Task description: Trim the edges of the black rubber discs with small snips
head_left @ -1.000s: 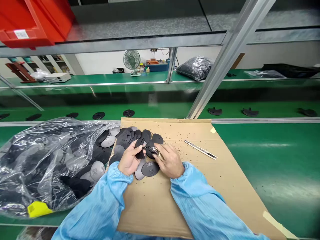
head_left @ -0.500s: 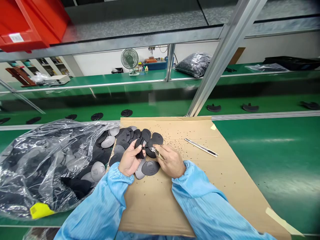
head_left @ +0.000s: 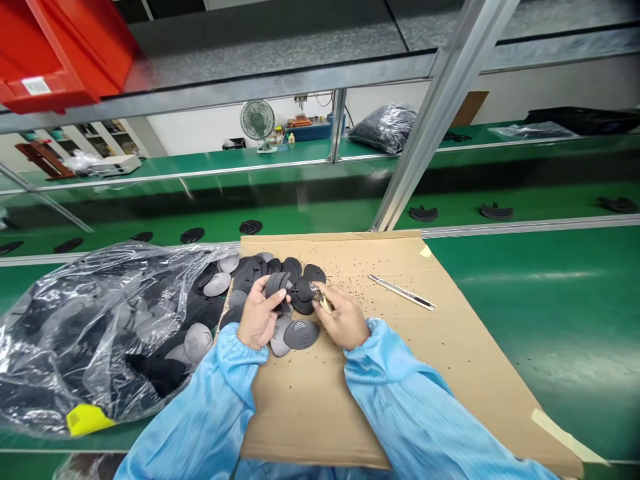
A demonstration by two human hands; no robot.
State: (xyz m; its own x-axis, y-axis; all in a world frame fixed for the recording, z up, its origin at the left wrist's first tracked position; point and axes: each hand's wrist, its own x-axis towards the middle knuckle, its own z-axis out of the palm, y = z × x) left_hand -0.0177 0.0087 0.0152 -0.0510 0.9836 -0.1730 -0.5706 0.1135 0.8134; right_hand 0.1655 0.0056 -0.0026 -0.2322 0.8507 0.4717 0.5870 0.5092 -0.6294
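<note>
A: Step in hand?

B: Trimming, by my reading. Left hand (head_left: 259, 317) pinching a dark part (head_left: 276, 285), thumb on its near side, held over the pile (head_left: 246, 273). Right hand (head_left: 345, 317) closed round a small tool (head_left: 316, 291), metal end toward the part. Tool tips parted or not: cannot tell.

A: Why trimming?

B: Judgement only. Dark specks (head_left: 350, 273) strewn over the cardboard (head_left: 310, 413), thickest right of the pile. Thin dark stub seems to jut right from the part.

A: Next move calls for?

B: Steady left pinch, stub kept facing right, tool lined up on it before any squeeze.

A: Against half a second ago?

B: Tool then reached the part; now seems backed off to the right, apart from it. Part has rolled, more of its curved plates showing. Pile looks unchanged.
</note>
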